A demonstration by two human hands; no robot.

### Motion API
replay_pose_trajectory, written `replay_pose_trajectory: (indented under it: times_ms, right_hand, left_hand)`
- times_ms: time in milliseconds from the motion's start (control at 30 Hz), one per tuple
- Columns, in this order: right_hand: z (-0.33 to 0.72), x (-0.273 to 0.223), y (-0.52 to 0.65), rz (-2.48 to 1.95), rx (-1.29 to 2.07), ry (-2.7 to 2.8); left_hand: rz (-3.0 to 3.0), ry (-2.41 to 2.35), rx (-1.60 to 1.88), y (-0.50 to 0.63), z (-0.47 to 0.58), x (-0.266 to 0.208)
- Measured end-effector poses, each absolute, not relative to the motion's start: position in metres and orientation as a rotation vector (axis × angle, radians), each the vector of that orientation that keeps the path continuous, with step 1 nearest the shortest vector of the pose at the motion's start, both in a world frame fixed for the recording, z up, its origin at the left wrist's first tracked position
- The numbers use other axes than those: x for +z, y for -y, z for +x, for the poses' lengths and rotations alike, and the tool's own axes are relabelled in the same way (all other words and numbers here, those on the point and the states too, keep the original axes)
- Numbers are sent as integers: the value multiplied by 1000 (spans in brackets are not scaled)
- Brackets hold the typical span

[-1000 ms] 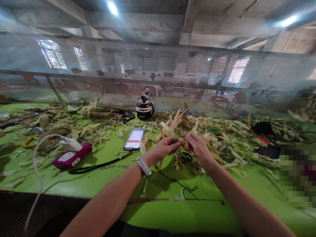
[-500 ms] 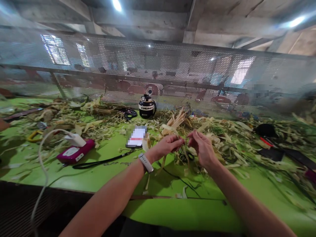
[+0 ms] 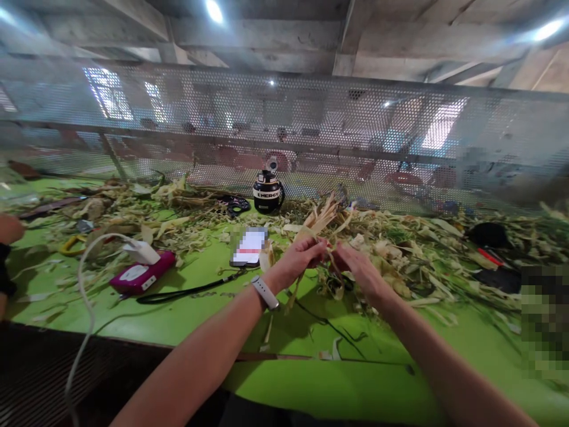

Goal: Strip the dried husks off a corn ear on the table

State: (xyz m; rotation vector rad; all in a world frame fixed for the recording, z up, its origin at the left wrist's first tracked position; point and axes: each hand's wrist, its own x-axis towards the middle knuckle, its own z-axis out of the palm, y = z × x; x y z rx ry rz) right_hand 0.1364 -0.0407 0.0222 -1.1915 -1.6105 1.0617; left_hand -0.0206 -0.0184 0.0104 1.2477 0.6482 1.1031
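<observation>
Over the green table (image 3: 186,323), my left hand (image 3: 303,256), with a white watch band at the wrist, pinches a pale corn husk strip (image 3: 328,255). My right hand (image 3: 359,268) meets it from the right, its fingers bent together on the same strip; their tips are partly hidden. Just beyond the hands rises a bundle of dry corn husks (image 3: 323,214). Loose husk pieces and dark thin strands hang and lie below my fingers. A phone (image 3: 249,246) with a lit screen lies left of my left hand.
A magenta power bank (image 3: 144,274) with a white plug and cable sits at left, beside a black strap (image 3: 186,289). A black jug (image 3: 267,193) stands behind, before a perforated metal screen (image 3: 302,112). Husk scraps (image 3: 400,261) spread rightwards. Another person's arm (image 3: 9,230) shows at the left edge.
My hands have come closer together, the right one turning so its back faces up more. The view has shifted slightly left. More of the other person's arm shows at left.
</observation>
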Motion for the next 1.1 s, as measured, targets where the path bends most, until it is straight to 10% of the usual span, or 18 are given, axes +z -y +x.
replay_pose_trajectory:
  times_ms: [1100]
  right_hand:
    - [151, 23, 27, -1165, 946, 1834]
  left_hand:
    - [1276, -998, 1303, 2, -27, 5]
